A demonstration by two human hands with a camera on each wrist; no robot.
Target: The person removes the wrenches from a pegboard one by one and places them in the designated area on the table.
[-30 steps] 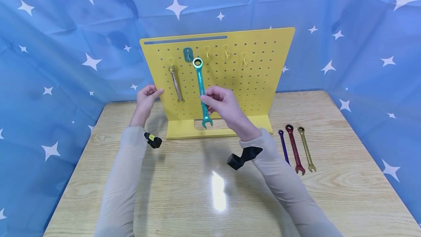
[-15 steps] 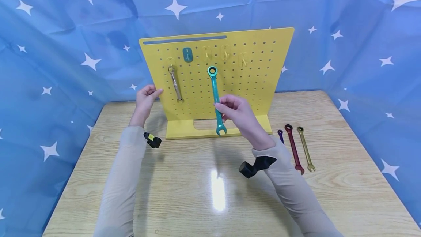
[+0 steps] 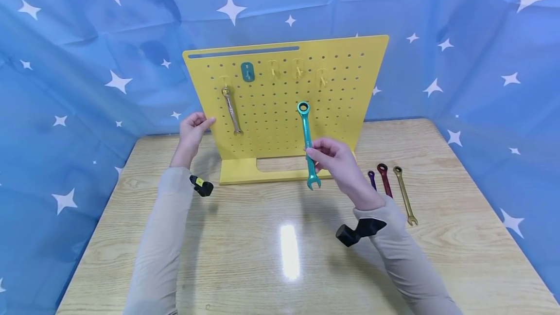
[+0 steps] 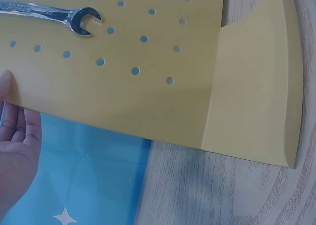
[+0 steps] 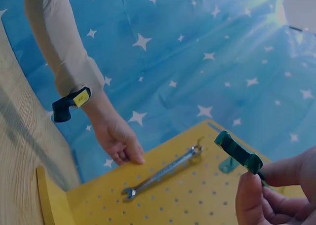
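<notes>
My right hand (image 3: pixel 334 162) pinches a teal combination wrench (image 3: pixel 307 132) by its lower shaft, ring end up, in front of the yellow pegboard (image 3: pixel 280 111). In the right wrist view the teal wrench (image 5: pixel 239 153) is seen nearly end-on between thumb and finger. With thumb in front and fingers behind, my left hand (image 3: pixel 191 132) grips the board's left edge; in the left wrist view that hand (image 4: pixel 19 146) is partly cut off. A silver wrench (image 3: pixel 232 111) hangs by its ring end from the leftmost hook. Beside it, the teal hook (image 3: pixel 247 72) holds nothing.
Several yellow hooks, among them one hook (image 3: pixel 298 69), stick out right of the teal one. On the wooden table (image 3: pixel 245 256), right of the board, lie a purple wrench (image 3: pixel 372 178), a red wrench (image 3: pixel 384 179) and a gold wrench (image 3: pixel 406 196). My right forearm partly covers the first two.
My right hand has carried the teal wrench right and downward, away from the teal hook. The right forearm now covers more of the purple and red wrenches. My left hand keeps its grip.
</notes>
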